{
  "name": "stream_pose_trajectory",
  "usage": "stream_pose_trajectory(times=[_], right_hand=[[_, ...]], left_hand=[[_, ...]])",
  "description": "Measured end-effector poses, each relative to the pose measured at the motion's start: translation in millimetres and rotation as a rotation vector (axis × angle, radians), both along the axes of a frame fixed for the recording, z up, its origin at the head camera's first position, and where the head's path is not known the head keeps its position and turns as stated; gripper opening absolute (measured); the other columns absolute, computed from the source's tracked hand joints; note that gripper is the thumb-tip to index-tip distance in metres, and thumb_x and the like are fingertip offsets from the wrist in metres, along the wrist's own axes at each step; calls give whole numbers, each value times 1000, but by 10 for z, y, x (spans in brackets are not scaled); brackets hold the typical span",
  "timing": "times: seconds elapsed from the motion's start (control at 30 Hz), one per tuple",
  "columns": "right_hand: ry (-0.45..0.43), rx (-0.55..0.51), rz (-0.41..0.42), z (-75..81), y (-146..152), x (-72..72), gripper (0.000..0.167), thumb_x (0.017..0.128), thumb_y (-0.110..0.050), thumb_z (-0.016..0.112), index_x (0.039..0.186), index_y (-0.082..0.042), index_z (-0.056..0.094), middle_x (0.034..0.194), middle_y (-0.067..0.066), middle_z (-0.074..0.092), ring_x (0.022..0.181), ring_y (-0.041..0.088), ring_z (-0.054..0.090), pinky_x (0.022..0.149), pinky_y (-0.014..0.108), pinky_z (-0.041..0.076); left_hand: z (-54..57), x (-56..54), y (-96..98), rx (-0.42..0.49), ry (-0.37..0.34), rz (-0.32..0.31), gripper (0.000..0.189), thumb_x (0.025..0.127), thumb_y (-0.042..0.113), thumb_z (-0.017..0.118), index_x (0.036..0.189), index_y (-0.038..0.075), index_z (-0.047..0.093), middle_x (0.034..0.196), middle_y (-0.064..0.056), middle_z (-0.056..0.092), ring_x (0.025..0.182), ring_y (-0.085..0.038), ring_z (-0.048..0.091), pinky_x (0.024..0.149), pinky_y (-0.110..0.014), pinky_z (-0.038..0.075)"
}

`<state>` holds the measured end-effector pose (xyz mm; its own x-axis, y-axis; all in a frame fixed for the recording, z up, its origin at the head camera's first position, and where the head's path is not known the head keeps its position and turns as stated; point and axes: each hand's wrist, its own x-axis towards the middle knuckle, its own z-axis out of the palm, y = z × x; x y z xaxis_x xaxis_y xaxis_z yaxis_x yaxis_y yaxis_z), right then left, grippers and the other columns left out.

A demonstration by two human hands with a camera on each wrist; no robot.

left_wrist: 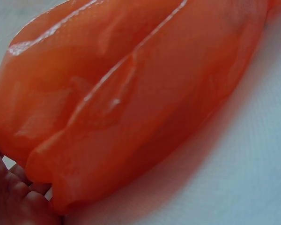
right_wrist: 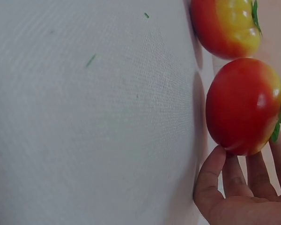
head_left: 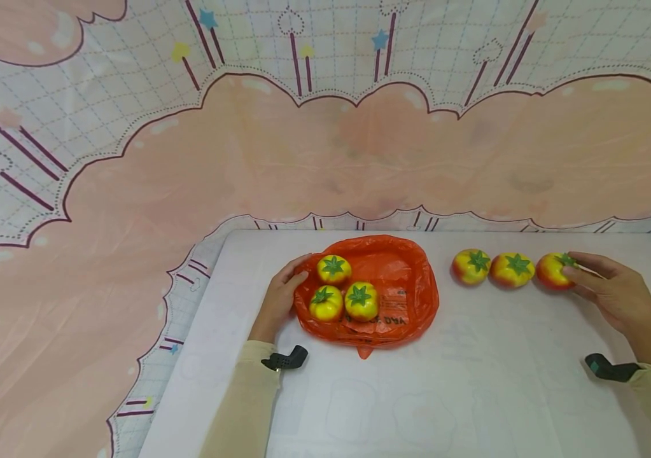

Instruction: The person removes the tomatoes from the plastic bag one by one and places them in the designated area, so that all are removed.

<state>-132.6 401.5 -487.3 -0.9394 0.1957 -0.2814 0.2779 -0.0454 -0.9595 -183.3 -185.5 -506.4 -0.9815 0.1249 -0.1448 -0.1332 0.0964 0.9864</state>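
An orange-red plastic bag (head_left: 408, 254) lies spread open on the table, its rim rolled into a round wall. Inside its left half sit three yellow tomatoes with green leaf tops, one of them the rear tomato (head_left: 333, 270). My left hand (head_left: 282, 292) grips the bag's left rim; in the left wrist view the bag's outer side (left_wrist: 145, 108) hides most of the fingers. To the right, three red-and-yellow tomatoes stand in a row. At the row's right end, my right hand (head_left: 617, 286) holds the last tomato (right_wrist: 241, 108), fingers curled around its side.
The left tomato (head_left: 470, 267) and middle tomato (head_left: 511, 270) of the row stand close together near the back edge of the white table (head_left: 417, 401). A patterned pink-and-white cloth (head_left: 359, 152) hangs behind. Black wrist devices (head_left: 286, 359) sit at both cuffs.
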Motion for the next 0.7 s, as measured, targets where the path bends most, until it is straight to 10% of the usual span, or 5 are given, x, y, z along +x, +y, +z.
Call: stream_pose_trajectory(times=[0.7], right_hand=[[-5,103,32,-17,-15,4,69,89,-30,79,151,-22,50,113,-27,49,99,-5,49,70,5,54]], left_hand=[[-6,2,-10,6,2,-1,38,104,26,53,141,34,60,152,9,51,146,-19,44,115,-39,45]])
